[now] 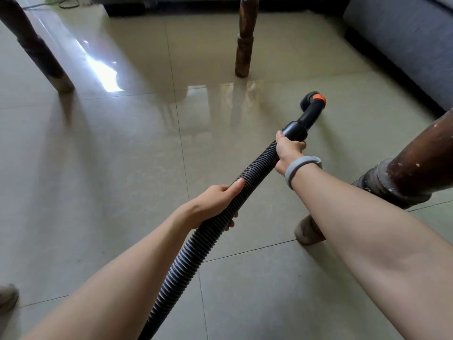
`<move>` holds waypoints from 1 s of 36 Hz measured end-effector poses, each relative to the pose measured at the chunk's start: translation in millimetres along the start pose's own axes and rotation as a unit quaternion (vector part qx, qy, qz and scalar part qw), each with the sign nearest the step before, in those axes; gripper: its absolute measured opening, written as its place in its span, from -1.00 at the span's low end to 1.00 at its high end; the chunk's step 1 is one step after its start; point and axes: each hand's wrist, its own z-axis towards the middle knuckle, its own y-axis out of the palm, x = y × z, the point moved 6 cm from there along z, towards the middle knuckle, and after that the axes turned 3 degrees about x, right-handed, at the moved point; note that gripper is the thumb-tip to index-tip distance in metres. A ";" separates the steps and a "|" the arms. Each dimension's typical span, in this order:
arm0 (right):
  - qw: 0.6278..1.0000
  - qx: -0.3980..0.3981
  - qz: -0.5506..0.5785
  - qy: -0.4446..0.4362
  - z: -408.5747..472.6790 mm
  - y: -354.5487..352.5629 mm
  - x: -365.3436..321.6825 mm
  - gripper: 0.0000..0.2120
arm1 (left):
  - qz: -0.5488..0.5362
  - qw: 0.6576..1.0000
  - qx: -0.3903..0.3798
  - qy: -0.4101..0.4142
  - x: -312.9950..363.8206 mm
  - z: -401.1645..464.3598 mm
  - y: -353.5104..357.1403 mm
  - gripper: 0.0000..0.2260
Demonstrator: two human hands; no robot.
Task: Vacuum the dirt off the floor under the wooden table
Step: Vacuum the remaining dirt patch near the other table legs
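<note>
1. Near the scene's middle, the left hand (215, 204) curls its fingers around the ribbed black vacuum hose (196, 244).
2. Farther right, the right hand (288, 150), with a grey wristband (300, 168), grips the hose where it meets the black nozzle (308, 114).
3. Nozzle tip, with an orange ring (320, 98), points down at the glossy tiled floor (122, 155) between wooden table legs (245, 45).

Open tiled floor (137, 148) ahead; far table leg (245, 42) beyond nozzle (312, 104), near leg (392, 177) beside right forearm, sofa (404, 38) right.
</note>
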 end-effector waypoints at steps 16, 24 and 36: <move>0.991 -0.107 -0.036 -0.073 -28.2 52.8 -28.7 -0.25 | -0.014 0.995 0.095 0.023 -1.9 -1.9 -29.9 -0.59; 0.995 0.048 -0.012 -0.088 -33.3 16.2 -14.6 -0.34 | 0.061 0.994 0.086 0.024 -4.5 2.6 -23.3 -0.54; 0.997 0.012 -0.042 0.060 -79.4 17.6 52.5 -0.45 | -0.050 0.997 -0.003 -0.051 -41.4 -17.9 -21.7 -0.48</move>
